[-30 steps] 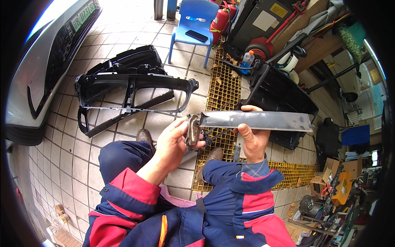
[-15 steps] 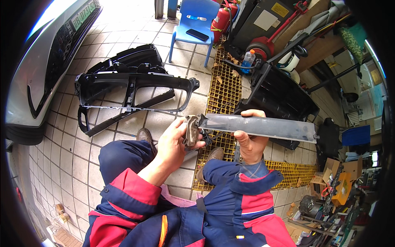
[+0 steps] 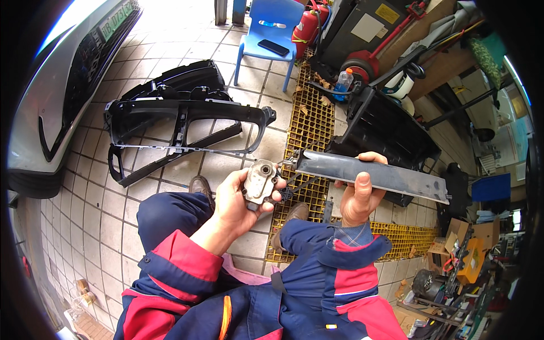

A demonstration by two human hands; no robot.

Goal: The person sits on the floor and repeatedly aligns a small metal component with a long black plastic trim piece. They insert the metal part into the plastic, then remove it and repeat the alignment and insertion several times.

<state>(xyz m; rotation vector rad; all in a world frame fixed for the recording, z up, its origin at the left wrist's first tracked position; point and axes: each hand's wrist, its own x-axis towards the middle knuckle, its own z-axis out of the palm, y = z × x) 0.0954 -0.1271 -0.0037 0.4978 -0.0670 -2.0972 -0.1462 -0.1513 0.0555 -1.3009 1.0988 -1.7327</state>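
My left hand (image 3: 231,211) is closed round a small light-coloured actuator housing (image 3: 261,180). A round socket in its face is turned up toward me. Gripped in my right hand (image 3: 362,198) is a long dark shutter slat (image 3: 391,180), thumb on its near face and fingers behind. The slat slopes down to the right, and its left end has a small fitting apart from the actuator. Beyond my hands, a black plastic shutter frame (image 3: 180,126) with two wide openings lies on the tiles. Part of the actuator is hidden by my fingers.
A blue chair (image 3: 275,28) bearing a phone (image 3: 273,47) stands ahead. Yellow floor grating (image 3: 310,122) runs past my feet. A white car (image 3: 51,102) is at left. Black panels (image 3: 391,136), a bottle (image 3: 343,84) and cardboard boxes (image 3: 445,249) crowd the right.
The actuator has come away from the slat's end and turned face up in my left hand. My right hand has moved the slat slightly right and tilted it.
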